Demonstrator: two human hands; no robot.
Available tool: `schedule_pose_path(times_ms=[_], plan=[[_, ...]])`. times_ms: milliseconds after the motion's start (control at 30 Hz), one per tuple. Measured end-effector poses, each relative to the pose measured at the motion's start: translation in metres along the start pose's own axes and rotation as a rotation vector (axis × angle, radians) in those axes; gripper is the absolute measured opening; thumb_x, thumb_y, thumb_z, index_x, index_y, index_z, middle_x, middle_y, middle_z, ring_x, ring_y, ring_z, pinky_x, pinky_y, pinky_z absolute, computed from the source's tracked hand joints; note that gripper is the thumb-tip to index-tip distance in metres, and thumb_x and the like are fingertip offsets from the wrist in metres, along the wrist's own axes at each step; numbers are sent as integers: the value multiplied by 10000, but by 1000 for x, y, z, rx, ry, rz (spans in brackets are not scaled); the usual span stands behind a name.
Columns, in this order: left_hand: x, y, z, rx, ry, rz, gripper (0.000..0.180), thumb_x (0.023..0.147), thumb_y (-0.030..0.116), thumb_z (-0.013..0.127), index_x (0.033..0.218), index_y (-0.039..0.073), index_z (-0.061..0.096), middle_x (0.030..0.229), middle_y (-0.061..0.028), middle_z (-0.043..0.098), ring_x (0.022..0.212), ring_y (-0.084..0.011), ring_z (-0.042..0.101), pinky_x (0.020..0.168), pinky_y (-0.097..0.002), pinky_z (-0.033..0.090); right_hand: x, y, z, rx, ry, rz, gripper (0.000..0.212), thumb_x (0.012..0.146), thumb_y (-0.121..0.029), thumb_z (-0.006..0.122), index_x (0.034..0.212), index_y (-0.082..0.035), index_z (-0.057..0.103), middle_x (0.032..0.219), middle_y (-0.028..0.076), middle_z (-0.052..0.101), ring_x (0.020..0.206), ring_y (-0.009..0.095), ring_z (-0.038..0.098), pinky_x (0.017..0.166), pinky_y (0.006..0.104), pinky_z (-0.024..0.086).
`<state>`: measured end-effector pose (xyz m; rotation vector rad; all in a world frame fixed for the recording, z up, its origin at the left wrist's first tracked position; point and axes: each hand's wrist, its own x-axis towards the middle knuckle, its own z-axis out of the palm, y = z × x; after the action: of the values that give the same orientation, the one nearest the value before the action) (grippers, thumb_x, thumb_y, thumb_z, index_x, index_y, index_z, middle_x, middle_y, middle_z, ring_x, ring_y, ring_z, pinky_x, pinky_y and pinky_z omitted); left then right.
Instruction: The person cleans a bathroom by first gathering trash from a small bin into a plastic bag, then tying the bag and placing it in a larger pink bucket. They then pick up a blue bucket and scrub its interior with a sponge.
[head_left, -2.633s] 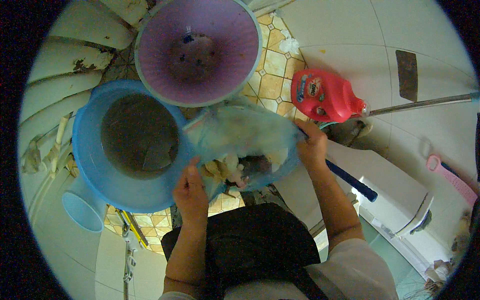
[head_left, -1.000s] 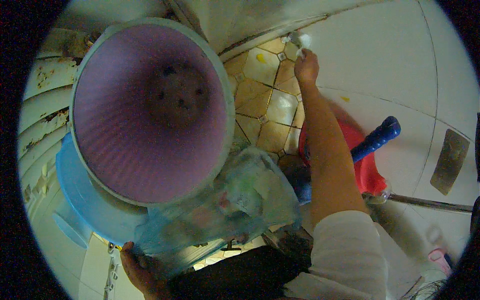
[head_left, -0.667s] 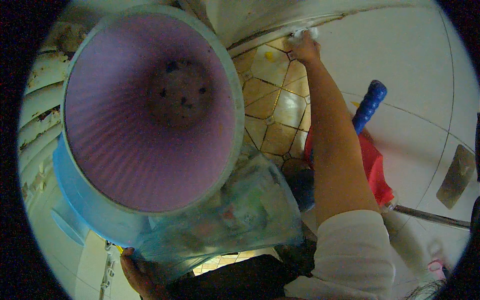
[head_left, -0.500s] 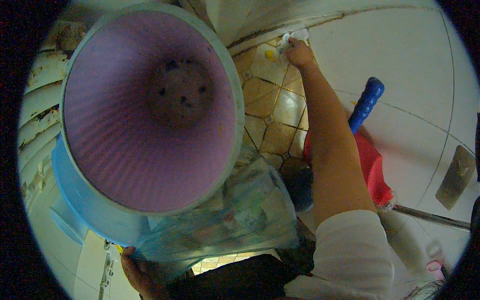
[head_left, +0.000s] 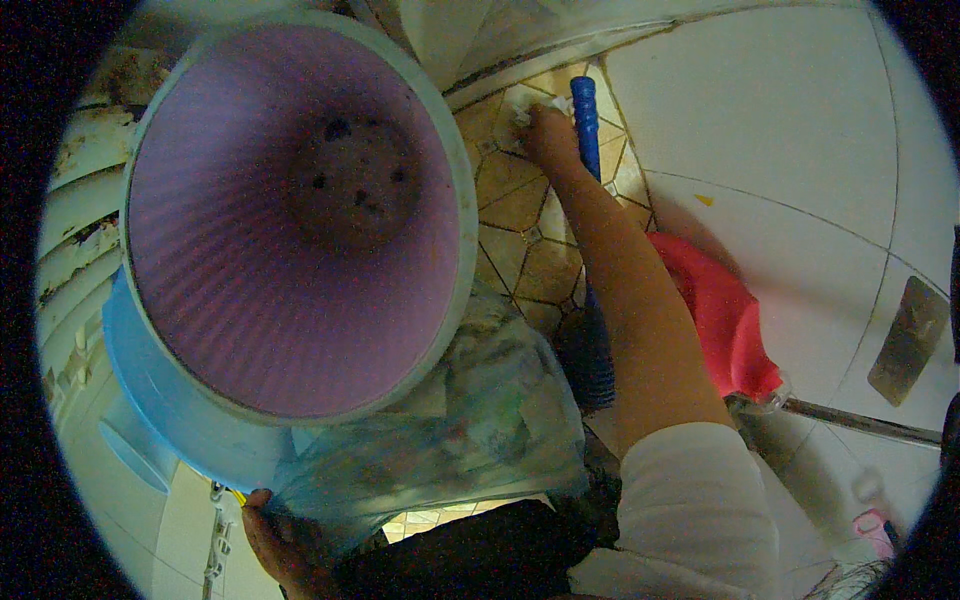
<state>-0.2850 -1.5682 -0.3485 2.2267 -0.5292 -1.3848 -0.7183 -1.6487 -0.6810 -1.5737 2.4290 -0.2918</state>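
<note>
Patterned tile floor (head_left: 525,265); right hand (head_left: 548,138), upper centre, closed over crumpled white scrap (head_left: 564,104); left hand (head_left: 275,545), lower left, fingers gripping translucent blue bag (head_left: 490,425), lower centre, between the hands

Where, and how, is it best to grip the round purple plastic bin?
On the bin, probably the right side of its pale round rim, approached from the right, thumb inside: it opens toward the camera, exposing this edge, while the light-blue round plastic basin crowds the lower left. The right hand is nearest.
</note>
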Motion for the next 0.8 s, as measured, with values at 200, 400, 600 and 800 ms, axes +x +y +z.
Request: schedule_pose_path(times_ms=[200,400,600,800], plan=[[-2,-3,1,-110,171,-71,274,762,359,455,812,90,476,674,-24,421,619,-133,414,527,-241,332,-31,3,-78,693,-27,552,267,649,-80,591,897,-4,530,735,112,572,646,207,558,573,302,447],[-4,-16,-24,232,20,186,264,808,354,401,834,102,476,663,-32,414,588,-131,391,509,-236,326,-108,-25,-152,1179,-201,708,276,665,-44,567,938,-30,530,766,43,577,648,146,535,582,266,442],[-33,20,-2,14,-112,-12,244,840,292,363,865,82,485,646,-28,418,544,-121,374,471,-235,323,-218,-156,-278,1600,-1100,78,385,549,-160,692,894,-63,551,920,123,549,928,276,493,791,371,369],[-49,16,-7,193,-298,142,250,849,251,370,894,53,516,634,-2,458,504,-73,401,432,-179,327,-278,-247,-272,807,-928,-7,407,710,-173,563,1065,-58,400,1061,185,424,1006,356,406,797,383,391]])
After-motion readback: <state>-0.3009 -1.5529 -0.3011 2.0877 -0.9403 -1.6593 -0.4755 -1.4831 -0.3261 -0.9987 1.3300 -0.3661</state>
